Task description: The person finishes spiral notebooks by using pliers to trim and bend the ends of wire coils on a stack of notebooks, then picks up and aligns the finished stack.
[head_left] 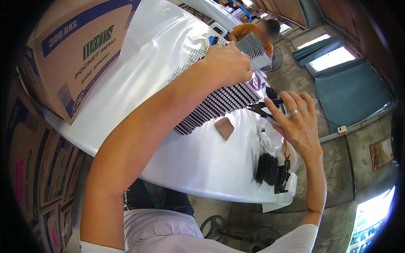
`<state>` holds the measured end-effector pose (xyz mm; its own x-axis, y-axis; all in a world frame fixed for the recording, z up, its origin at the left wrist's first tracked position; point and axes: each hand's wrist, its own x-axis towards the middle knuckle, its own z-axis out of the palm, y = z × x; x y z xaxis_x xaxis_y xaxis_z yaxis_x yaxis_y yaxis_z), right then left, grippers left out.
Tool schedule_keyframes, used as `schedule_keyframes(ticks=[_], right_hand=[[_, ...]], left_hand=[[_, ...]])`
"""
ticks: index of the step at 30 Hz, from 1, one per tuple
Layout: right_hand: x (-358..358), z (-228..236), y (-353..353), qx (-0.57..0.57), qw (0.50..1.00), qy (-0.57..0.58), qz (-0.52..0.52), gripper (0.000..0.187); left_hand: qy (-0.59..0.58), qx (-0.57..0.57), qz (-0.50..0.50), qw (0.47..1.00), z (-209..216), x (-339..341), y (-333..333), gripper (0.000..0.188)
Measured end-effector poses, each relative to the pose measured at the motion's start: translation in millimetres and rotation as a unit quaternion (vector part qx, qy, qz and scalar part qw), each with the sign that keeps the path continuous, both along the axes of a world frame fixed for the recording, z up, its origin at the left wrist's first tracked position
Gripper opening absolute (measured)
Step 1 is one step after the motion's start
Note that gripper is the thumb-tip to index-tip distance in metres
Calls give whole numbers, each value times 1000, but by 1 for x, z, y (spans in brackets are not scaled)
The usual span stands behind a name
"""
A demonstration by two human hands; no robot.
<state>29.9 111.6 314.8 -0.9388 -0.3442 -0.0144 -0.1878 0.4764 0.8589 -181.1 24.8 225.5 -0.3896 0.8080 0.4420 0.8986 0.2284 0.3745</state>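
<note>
A long row of small spiral-bound memo pads [219,102] lies packed together on the white-covered table, their black wire edges showing. My left hand [228,63] reaches over the row with its fingers curled closed at the far side; what they grip is hidden. Just below that hand a purple-and-white pad cover [255,82] shows at the row's right end. In my right hand [297,122] is a pair of dark-handled pliers [263,110], the jaws pointing left at the near right corner of the row. A ring sits on one finger of that hand.
A brown piece of card [224,128] lies nearer me. Black wire spirals [266,168] and crumpled clear plastic [271,139] are at the table's right edge. A large carton [80,55] stands left, with more cartons [50,168] below. Another person [247,31] sits beyond the table.
</note>
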Motion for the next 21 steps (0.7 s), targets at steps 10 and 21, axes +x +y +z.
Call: schedule_keyframes(ticks=[10,21], right_hand=[[-3,5,20,85,993,-19,83,42],[3,4,-8,30,999,-1,23,49]], left_hand=[[6,-1,3,1000,2,0,0,50],[-10,-27,27,999,5,5,-4,51]])
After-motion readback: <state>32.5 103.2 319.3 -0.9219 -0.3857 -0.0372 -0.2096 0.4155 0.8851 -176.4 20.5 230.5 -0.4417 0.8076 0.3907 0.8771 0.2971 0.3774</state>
